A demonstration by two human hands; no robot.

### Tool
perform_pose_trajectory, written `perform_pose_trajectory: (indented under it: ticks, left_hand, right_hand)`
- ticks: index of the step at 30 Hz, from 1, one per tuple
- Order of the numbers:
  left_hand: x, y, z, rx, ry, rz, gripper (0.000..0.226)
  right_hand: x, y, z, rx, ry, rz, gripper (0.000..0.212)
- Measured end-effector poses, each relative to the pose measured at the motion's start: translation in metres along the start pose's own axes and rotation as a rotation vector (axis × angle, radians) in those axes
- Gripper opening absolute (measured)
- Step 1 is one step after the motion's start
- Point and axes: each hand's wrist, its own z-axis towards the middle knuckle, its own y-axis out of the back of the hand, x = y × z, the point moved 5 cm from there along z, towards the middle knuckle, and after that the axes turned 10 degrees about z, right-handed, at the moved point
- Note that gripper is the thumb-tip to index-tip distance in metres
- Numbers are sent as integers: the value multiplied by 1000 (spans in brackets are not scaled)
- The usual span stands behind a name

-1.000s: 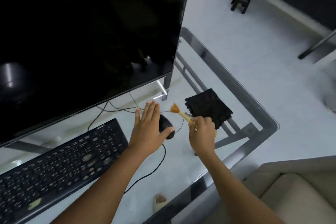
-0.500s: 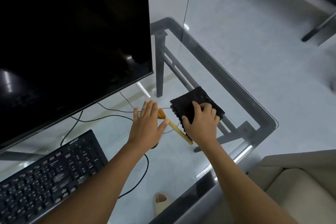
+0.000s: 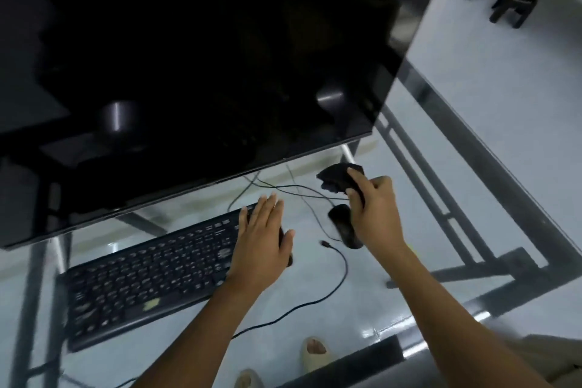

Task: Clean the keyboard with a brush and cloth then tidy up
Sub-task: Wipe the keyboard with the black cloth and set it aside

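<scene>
Your right hand (image 3: 376,214) grip is holding the bunched cloth (image 3: 338,181); left hand (image 3: 263,238) is lying flat on the keyboard (image 3: 151,271). Dangling cloth risks snagging mouse (image 3: 343,224) cable.

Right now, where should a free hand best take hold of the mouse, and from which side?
Probably from above, over the rounded back of the mouse, fingers on its two long sides. Its front points away toward the monitor, where the cable leaves. The right hand, holding the cloth, partly hides it.

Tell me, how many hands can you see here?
2. The left hand lies flat over the right end of the keyboard. The right hand holds a dark cloth above the mouse.
</scene>
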Motion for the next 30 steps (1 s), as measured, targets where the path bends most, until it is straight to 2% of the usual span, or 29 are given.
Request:
perform_pose_trajectory:
  ticks: [2,7,10,15,20,25,28,30]
  left_hand:
    - [34,15,-20,-45,57,1,58]
    - [126,45,-85,-108,195,21,68]
    - [180,53,-131,-123,293,24,72]
    - [245,47,-190,-66,397,-9,86]
    - [277,37,-208,29,351,-82,110]
    - [294,36,-200,97,271,-119,125]
    - [302,36,-196,107,232,-123,132]
    - [305,34,-196,102,218,-122,133]
  right_hand:
    - [42,-35,-11,48,105,-4,37]
    - [122,-114,-51,203,248,9,38]
    - [148,-152,-77,287,299,-25,38]
    - [175,-192,-116,337,376,-31,39]
    - [183,-223,-138,404,389,-96,42]
    - [183,-234,-135,458,389,-270,61]
    - [196,-245,-136,525,475,-289,46]
    - [193,-245,-131,505,464,-266,38]
